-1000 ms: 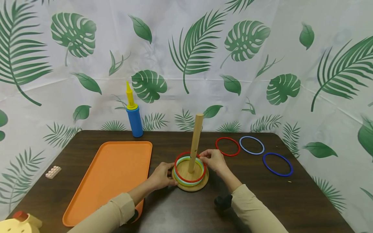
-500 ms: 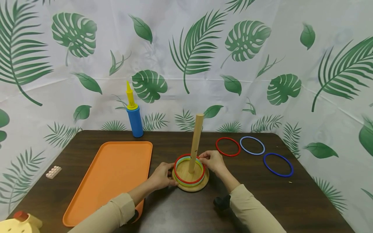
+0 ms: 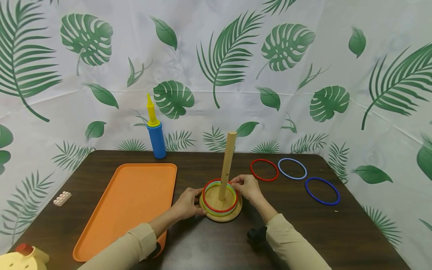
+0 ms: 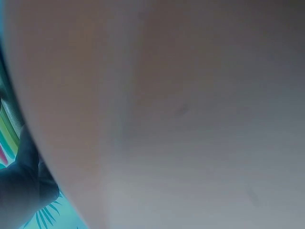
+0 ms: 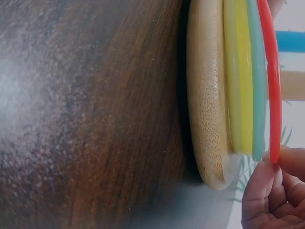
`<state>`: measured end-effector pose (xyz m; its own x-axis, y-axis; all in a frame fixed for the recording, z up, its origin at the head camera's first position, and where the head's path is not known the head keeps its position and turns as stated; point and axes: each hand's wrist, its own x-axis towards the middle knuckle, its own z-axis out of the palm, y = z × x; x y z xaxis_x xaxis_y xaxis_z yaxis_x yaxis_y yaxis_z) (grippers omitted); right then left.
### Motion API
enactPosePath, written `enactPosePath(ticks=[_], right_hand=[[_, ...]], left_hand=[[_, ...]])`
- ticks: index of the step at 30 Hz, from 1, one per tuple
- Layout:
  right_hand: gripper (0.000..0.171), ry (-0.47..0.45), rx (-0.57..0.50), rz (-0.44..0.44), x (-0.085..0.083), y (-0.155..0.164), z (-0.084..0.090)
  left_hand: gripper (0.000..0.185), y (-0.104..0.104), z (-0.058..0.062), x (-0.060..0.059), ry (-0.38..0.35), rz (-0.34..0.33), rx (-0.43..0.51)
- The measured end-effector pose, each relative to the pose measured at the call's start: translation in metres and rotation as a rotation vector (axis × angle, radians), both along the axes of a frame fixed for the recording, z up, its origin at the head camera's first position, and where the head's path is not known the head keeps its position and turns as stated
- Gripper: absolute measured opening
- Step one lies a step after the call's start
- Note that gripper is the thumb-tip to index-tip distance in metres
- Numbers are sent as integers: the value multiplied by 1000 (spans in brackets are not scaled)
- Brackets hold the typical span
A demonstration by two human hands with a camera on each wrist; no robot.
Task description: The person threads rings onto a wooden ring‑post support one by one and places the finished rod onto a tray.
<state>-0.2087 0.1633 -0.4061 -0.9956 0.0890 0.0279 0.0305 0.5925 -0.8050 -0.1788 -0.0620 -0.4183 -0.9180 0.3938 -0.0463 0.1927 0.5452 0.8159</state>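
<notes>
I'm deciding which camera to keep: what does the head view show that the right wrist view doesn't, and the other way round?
Only the head view: the orange tray, pink block, loose red ring, light blue ring and dark blue ring.

Only the right wrist view: the stack edge-on, its yellow-green ring, yellow ring and teal ring clearly layered.

Both: the right hand pinching the upper red ring, the wooden base, peg, table and leafy cloth.

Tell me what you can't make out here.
Left wrist view: what the left hand touches, masked by a blurred surface.
Head view: yellow object, cut off by picture edges.
Head view: yellowish speck, too small to identify.
Head view: black object, partly hidden by right sleeve.
</notes>
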Motion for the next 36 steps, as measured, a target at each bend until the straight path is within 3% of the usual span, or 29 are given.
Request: enactPosePath(ticks=[20,36], right_hand=[[4,-8,1,-11,-1,-1,-4],[5,-11,-81,-1,1,3,-5]], left_hand=[[75,0,-2,-1,17,7,-16],[75,1,-2,-2,4,-1,-13]])
